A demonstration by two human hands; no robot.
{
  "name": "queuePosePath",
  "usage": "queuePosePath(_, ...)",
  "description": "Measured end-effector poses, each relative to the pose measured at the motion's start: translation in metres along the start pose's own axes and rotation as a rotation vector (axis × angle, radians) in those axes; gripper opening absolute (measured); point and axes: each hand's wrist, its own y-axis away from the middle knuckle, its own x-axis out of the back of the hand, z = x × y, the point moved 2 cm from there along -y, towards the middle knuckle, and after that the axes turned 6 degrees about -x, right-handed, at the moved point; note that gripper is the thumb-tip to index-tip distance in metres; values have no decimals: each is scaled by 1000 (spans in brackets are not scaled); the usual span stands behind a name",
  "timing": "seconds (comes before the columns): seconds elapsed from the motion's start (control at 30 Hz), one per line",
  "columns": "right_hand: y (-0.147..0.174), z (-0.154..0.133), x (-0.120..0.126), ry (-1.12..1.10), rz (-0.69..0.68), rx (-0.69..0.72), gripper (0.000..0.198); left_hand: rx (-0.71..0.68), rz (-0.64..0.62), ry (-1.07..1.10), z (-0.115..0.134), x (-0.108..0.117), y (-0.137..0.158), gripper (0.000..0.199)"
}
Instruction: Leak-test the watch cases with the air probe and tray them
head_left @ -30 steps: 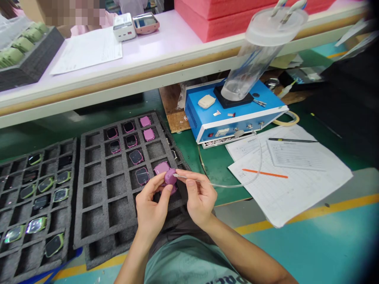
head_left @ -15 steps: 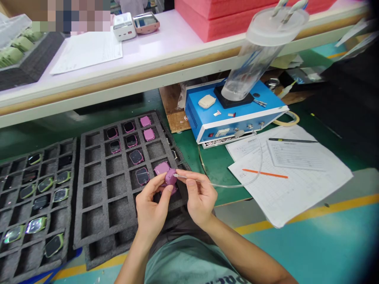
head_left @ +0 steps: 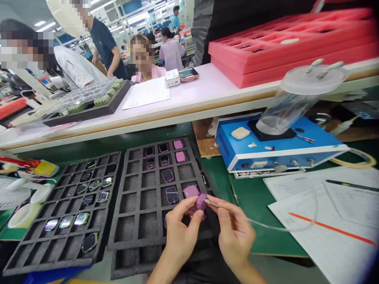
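My left hand (head_left: pixel 182 228) pinches a small purple watch case (head_left: pixel 201 201) between thumb and fingers, over the right part of a dark foam tray (head_left: pixel 124 200). Closed around the end of a thin clear tube (head_left: pixel 266 226), my right hand (head_left: pixel 237 234) holds its narrow tip against the side of the case; whether the tip goes inside is too small to tell. More purple cases, such as one (head_left: pixel 191 191) just behind my fingers, and dark-faced watches (head_left: pixel 171 195) sit in the tray's compartments. My fingers partly cover another purple piece below the held case.
A blue box (head_left: pixel 284 152) bearing a clear cylinder (head_left: pixel 290 102) stands at the right, with papers (head_left: pixel 334 221) and an orange stick (head_left: pixel 331 228) before it. At the left lies a second tray (head_left: pixel 100 223) of green-rimmed watches. A shelf (head_left: pixel 195 94) crosses behind; several people are beyond it.
The head view has tilted up and turned left, bringing people and the left table side into sight. Both hands still hold the watch case and tube together in much the same pose.
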Motion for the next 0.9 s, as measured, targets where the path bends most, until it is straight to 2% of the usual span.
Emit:
queuePosePath(0.23,-4,-3,-3,12,-12,28,15,-39,-2,17,0,0,-4,27)
queuePosePath(0.47,-12,-4,-7,-82,-33,61,15,-63,25,-8,-6,0,-10,28)
queuePosePath(0.9,-14,-3,-7,-115,-51,61,17,-80,41,-15,-7,-1,-11,28)
